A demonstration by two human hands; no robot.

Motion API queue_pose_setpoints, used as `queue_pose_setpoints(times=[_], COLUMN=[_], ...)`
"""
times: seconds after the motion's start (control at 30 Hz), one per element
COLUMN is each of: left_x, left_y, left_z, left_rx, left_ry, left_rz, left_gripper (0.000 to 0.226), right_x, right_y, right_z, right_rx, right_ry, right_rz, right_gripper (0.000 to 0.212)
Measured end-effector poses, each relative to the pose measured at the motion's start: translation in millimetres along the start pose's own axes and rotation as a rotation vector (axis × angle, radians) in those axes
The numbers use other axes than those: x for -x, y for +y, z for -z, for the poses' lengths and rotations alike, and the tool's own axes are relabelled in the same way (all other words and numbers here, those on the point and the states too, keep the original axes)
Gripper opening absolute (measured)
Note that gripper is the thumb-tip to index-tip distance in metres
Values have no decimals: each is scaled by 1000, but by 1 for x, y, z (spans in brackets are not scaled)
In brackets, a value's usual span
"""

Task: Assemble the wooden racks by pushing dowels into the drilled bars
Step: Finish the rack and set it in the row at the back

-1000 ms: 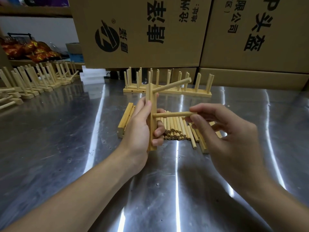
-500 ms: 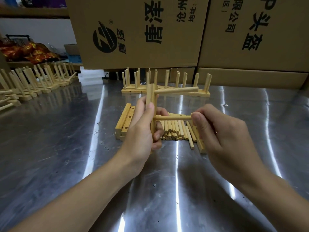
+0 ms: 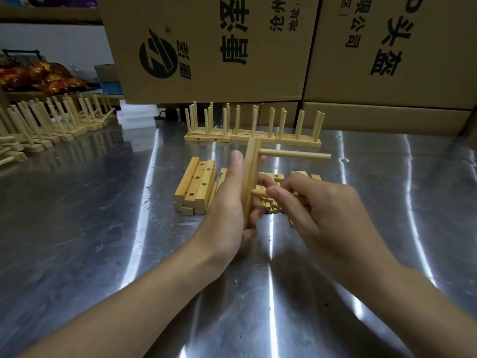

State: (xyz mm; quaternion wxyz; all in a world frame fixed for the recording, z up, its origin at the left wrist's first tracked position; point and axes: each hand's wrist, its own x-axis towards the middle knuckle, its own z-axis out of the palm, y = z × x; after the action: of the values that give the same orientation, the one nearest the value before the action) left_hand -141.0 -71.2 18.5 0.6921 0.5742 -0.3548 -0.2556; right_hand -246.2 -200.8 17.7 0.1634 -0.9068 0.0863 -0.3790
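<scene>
My left hand (image 3: 227, 202) grips a drilled wooden bar (image 3: 251, 166) and holds it upright above the steel table (image 3: 103, 241). One dowel (image 3: 294, 154) sticks out of the bar near its top, pointing right. My right hand (image 3: 317, 210) grips a second dowel (image 3: 256, 193) set in a lower hole; only a short stub shows between my fingers and the bar. Behind my hands lie a stack of drilled bars (image 3: 197, 186) and a pile of loose dowels (image 3: 269, 204), partly hidden.
A finished rack (image 3: 253, 125) with upright dowels stands behind the pile. Rows of assembled racks (image 3: 51, 120) line the far left of the table. Large cardboard boxes (image 3: 232, 47) wall off the back. Red snack packets (image 3: 33, 76) lie at the far left.
My right hand has slid left along the lower dowel toward the bar, so much less of the dowel shows. The bar has tilted so the upper dowel lies level.
</scene>
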Motion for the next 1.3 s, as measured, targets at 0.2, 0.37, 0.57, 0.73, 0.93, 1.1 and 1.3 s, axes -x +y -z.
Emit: queue_pose_setpoints(times=[0.2,0.37,0.57,0.73,0.93,1.1,1.3], left_x=[0,1,-6,-3,-2,-2,-10], left_y=[-5,-7,0,-4,-4,-6,-9], left_z=[3,3,3,3,6,5,3], left_rx=[-41,-91,-21,-118,-236,-237,-38], left_ry=[-15,-40,-9,-14,-26,-29,-18], left_rz=[-70,-135,-88,-85,-170,-162,-34], left_gripper=[65,63,63,63,54,57,68], right_x=[-1,-2,-1,6,0,-2,1], right_y=[-9,-17,-13,-12,-17,-18,-11], right_z=[2,3,5,-2,0,2,2], right_rx=[-169,-902,-195,-166,-523,-859,-173], right_ry=[-134,-277,-139,-87,-179,-325,-158], right_rz=[-153,-715,-74,-26,-305,-644,-103], right_gripper=[50,54,32,31,43,45,34])
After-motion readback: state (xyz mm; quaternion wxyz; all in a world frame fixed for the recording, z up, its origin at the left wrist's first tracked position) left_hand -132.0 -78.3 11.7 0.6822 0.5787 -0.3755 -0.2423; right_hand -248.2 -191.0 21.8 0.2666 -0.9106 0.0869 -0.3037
